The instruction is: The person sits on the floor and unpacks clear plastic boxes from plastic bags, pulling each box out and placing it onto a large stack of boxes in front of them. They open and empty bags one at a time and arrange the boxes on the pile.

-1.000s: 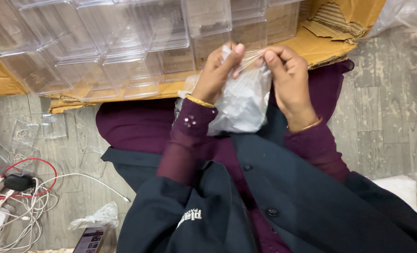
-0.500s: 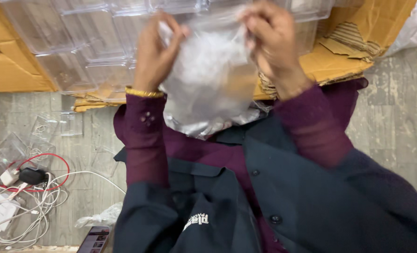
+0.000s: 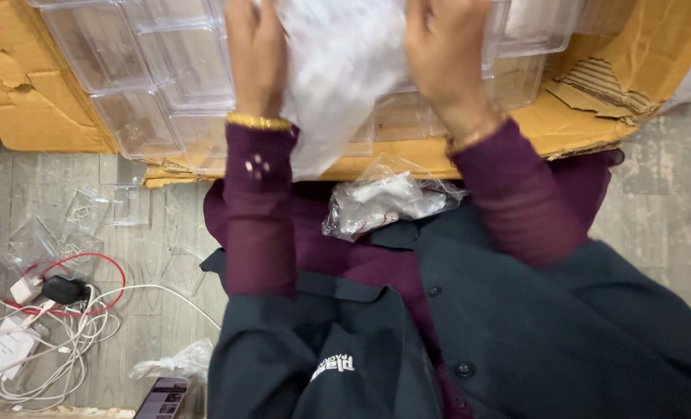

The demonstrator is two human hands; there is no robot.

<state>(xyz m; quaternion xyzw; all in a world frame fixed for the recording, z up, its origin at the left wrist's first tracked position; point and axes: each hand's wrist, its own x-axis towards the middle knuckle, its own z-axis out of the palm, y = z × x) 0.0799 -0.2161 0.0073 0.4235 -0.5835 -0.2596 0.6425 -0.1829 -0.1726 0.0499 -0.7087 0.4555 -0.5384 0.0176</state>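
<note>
My left hand (image 3: 255, 54) and my right hand (image 3: 448, 58) are raised at the top of the view, each gripping a side of a clear crinkled plastic bag (image 3: 338, 77) that hangs between them. The fingertips are cut off by the top edge. A second crumpled clear bag (image 3: 384, 203) with small white pieces inside lies on my lap, below the held bag. Both wrists wear gold bangles over maroon sleeves.
An open cardboard box (image 3: 578, 116) packed with several clear plastic containers (image 3: 151, 77) stands just beyond my knees. On the grey floor at left lie loose clear containers (image 3: 89, 213), tangled white and red cables with chargers (image 3: 43, 310), a phone (image 3: 163, 399) and another plastic bag (image 3: 178, 361).
Both hands have lifted the clear bag up and away from the lap toward the box. The second bag on the lap has come into sight beneath it.
</note>
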